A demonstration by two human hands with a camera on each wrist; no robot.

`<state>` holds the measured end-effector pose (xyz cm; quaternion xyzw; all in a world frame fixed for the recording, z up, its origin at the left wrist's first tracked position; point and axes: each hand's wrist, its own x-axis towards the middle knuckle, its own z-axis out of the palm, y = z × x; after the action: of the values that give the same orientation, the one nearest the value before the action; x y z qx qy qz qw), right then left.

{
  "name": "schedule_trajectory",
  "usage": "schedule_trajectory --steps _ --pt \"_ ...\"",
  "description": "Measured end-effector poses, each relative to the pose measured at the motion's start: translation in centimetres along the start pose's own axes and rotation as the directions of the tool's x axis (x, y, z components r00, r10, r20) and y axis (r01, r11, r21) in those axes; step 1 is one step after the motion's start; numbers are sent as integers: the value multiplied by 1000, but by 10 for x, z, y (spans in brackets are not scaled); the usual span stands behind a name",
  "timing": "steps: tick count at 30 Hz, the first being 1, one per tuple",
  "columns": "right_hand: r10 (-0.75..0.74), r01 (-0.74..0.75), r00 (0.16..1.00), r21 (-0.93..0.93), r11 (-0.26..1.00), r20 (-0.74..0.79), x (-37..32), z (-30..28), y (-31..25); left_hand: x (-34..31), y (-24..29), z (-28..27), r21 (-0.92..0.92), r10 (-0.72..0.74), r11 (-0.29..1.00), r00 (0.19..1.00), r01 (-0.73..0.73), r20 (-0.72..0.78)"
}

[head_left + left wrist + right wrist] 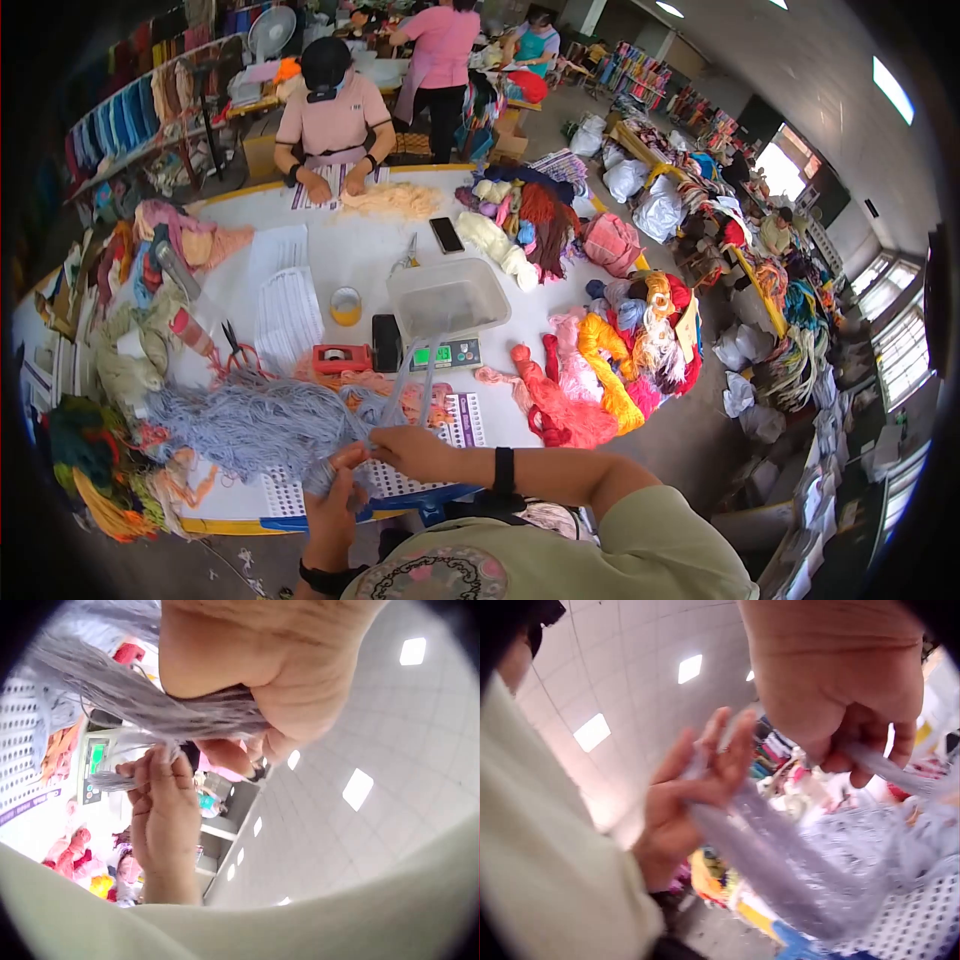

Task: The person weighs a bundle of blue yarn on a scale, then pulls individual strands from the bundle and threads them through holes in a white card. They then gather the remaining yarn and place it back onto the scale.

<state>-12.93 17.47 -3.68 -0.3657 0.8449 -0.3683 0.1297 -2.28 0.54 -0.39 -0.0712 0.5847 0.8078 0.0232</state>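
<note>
A loose heap of grey-blue yarn (255, 425) spreads over the near left of the table. My left hand (335, 495), at the table's front edge, grips a thick bundle of grey yarn (135, 697). In the right wrist view, that yarn loops over the left hand (686, 799) and hangs toward the heap. Beside it, my right hand (415, 452) pinches a thin grey strand (892, 769) between curled fingers and thumb. In the left wrist view, a short tuft of yarn (112, 781) sticks out from the right hand (166, 817).
Beyond the heap stand a red tape dispenser (342, 358), a scale (447, 355) bearing a clear plastic bin (450, 300), and red-handled scissors (238, 350). Coloured yarn hanks (590, 370) lie to the right. A perforated white card (462, 420) lies under the yarn. A person (335, 120) works across the table.
</note>
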Motion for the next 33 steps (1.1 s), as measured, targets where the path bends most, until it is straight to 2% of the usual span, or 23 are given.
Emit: schedule_trajectory --steps 1,2,3,4,5,6,7,10,12,13,14,16,18,20,21,22,25,27,28,30,31,32,33 --pt "-6 6 1000 -3 1000 -15 1 1 -14 2 -3 -2 -100 42 994 997 -48 -58" --pt "61 -57 997 84 995 -36 2 3 -25 3 -4 -4 -198 77 975 990 -100 -119" --pt "126 -115 991 172 978 -51 4 4 -36 2 -4 -6 -190 91 976 990 -111 -111" --pt "116 -104 991 170 980 -66 6 2 -46 1 -2 -7 -169 110 977 987 -129 -119" --pt "279 -288 957 427 857 85 7 -3 -55 0 0 -7 -149 129 978 984 -148 -125" --pt "379 -462 885 618 636 272 7 -7 -63 -1 3 -8 -128 149 978 980 -165 -129" --pt "378 -448 891 624 640 253 4 -8 -75 -4 9 -9 -294 23 955 998 -38 -54" --pt "328 -433 901 635 640 284 -8 -1 -96 -5 7 -11 -279 82 959 993 -57 80" --pt "236 -176 971 615 769 -18 -10 18 -93 -9 15 -12 -287 79 957 992 -47 101" --pt "99 30 978 596 802 -182 -4 22 -95 -10 18 -15 -306 65 952 992 -29 108" --pt "103 28 978 600 799 -182 -6 23 -96 -11 20 -18 -324 51 946 993 -12 111" --pt "288 -192 958 745 638 0 -13 17 -103 -14 22 -20 -302 70 953 990 -29 124" --pt "290 -167 957 775 610 -22 -16 25 -103 -17 22 -20 -276 91 960 987 -51 133" --pt "407 -280 910 842 461 80 -20 23 -106 -19 22 -20 -289 54 957 990 -13 133" --pt "427 -280 898 881 380 101 -22 21 -110 -20 20 -24 -242 71 970 987 -34 147" --pt "424 -282 899 881 379 106 -24 22 -110 -21 21 -25 -241 71 970 987 -35 141" --pt "461 -244 879 945 219 121 -27 22 -112 -24 22 -29 -359 54 933 987 3 150" --pt "448 -246 885 944 219 127 -27 26 -109 -22 18 -35 -191 80 980 993 -62 89" --pt "438 -246 890 944 220 130 -28 30 -109 -22 16 -36 -193 72 980 995 -57 72" --pt "407 -270 898 938 219 163 -32 30 -113 -22 11 -40 -65 98 993 995 -96 25" --pt "461 -305 862 942 140 211 -33 24 -122 -17 3 -47 -91 172 981 985 -170 11" --pt "505 -341 821 938 62 266 -32 19 -126 -20 11 -54 -88 162 982 986 -165 -41" --pt "502 -317 832 945 80 236 -35 19 -113 -23 23 -62 -205 59 977 997 -67 -44"
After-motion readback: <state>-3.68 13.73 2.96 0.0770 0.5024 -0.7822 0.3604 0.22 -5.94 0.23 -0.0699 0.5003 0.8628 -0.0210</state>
